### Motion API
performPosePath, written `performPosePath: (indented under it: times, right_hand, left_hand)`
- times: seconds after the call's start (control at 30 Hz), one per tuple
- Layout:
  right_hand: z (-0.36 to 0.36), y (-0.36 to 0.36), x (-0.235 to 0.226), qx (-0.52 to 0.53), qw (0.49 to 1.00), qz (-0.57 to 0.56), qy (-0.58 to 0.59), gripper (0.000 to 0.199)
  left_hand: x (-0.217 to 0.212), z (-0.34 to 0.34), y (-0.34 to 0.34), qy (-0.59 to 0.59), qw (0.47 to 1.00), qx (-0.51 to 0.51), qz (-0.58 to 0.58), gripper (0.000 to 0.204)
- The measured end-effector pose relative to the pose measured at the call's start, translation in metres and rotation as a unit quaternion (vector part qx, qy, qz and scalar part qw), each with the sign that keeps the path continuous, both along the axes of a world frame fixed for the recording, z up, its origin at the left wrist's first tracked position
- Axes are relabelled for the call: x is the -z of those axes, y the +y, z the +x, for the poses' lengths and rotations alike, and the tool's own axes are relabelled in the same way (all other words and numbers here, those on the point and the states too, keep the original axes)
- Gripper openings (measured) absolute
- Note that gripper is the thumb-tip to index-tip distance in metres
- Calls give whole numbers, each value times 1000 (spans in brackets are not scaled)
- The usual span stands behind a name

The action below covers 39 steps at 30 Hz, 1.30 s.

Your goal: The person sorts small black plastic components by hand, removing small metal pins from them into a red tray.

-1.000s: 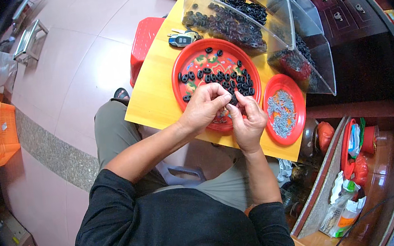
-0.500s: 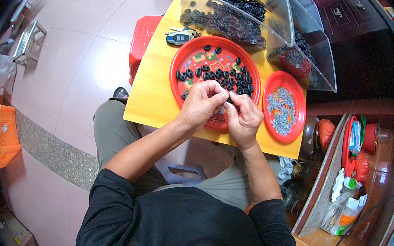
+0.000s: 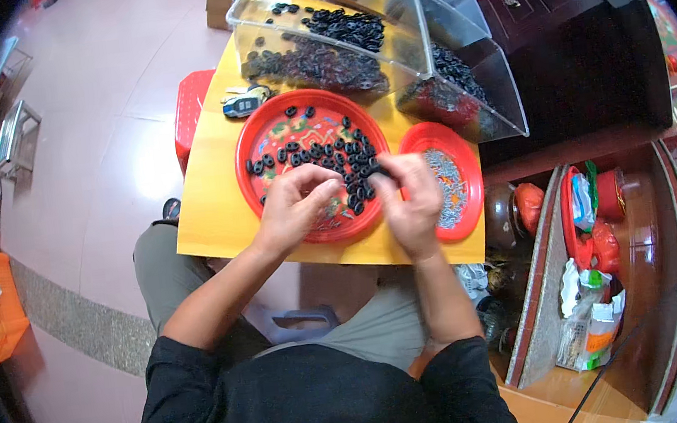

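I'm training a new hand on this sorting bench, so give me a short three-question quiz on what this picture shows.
1. True or false: the small black ring-shaped parts lie on the large round red plastic plate.
2. What lies on the smaller round red plastic plate? A) black rings B) small grey metal bits C) keys
3. On which side of the large plate, the person's own, does the smaller plate lie?

Key
1. True; the left hand and right hand work over its near edge.
2. B: small grey metal bits.
3. Right, on the yellow tabletop.
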State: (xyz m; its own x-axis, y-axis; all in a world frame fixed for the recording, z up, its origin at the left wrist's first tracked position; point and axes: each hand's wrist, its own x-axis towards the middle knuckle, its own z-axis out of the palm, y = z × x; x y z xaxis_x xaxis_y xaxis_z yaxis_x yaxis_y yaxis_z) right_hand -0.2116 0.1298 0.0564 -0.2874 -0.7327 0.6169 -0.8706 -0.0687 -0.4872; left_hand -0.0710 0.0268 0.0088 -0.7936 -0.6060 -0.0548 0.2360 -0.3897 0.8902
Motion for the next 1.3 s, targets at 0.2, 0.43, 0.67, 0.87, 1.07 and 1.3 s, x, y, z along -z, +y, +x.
performPosePath:
  times: [0.2,0.43,0.67,0.87,1.07,1.3]
  right_hand:
    - [-142,-18,-74,175,984,-37,8,31]
    - [-160,-16,-66,179,977,-116,-22,38]
    - [-90,38,14,151,980,127,39,23]
    - [-100,62,42,195,918,299,173,53]
    - [-97,62,44,177,917,311,177,51]
    - [-68,37,25,146,955,170,195,38]
  left_hand:
    - [-7,7,-15,-29,982,-97,-158,10]
    - [-6,19,-38,-36,970,-164,-177,8]
    - [-1,45,-80,-21,937,-306,-169,11]
    - [17,58,-102,-42,925,-347,-149,11]
    - [28,55,-107,-63,927,-342,-138,11]
    - [45,52,-117,-67,935,-341,-68,9]
